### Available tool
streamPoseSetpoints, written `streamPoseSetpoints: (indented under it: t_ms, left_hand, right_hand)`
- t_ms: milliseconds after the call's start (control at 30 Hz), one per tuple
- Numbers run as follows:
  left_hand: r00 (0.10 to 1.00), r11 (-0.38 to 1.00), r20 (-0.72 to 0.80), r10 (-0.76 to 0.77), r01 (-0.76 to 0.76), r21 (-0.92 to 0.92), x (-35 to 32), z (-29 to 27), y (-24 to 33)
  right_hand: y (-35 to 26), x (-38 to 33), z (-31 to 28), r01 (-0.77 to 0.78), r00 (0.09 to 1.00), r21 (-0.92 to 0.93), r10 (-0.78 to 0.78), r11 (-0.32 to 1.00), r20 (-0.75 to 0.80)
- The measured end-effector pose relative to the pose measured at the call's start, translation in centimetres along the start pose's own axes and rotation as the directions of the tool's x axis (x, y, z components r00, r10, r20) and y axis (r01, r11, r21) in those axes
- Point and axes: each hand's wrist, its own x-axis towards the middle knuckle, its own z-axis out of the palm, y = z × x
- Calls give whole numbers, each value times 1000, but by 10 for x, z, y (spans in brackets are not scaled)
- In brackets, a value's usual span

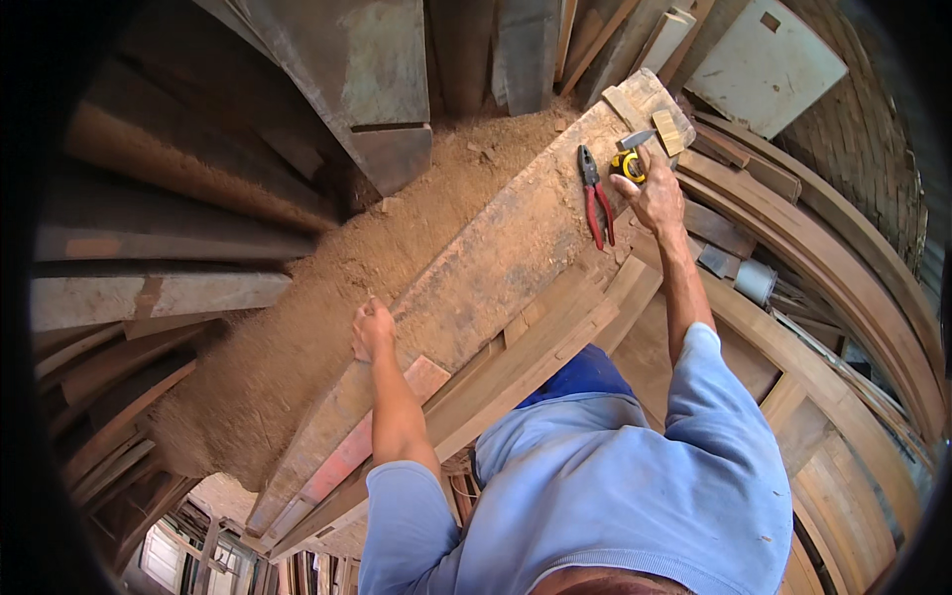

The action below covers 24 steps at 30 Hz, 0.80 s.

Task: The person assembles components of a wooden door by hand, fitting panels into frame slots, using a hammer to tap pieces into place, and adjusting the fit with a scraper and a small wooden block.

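A long, dusty wooden bench plank point(496, 253) runs diagonally across the view in front of me. Near its far right end, my right hand point(657, 198) has thumb and index finger around a yellow and black tape measure point(627, 166). Just beyond the fingertips lies a grey metal tool piece point(634, 140), partly hidden, beside a small pale wood block point(668, 132). Red-handled pliers point(596, 198) lie left of that hand. My left hand point(374, 332) is curled at the plank's far edge; whatever its fingers may hold is hidden.
Sawdust point(327, 297) is heaped behind the plank. Dark boards point(178, 243) and panels stand at left and back. Long timbers point(813, 228) are stacked at right near a white cylinder point(755, 281). Planed wooden pieces point(516, 367) lie between the bench and my body.
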Motion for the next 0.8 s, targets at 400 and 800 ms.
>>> streamPoseSetpoints:
  t_ms: [400, 800]
  left_hand:
    - [999, 999, 28, 24, -24, -28, -3, -1, -1]
    - [998, 998, 65, 10, -6, -60, 0, 0, 1]
  right_hand:
    - [108, -50, 29, -455, 874, 418, 484, 786, 40]
    - [2, 14, 9, -133, 962, -91, 150, 987, 230]
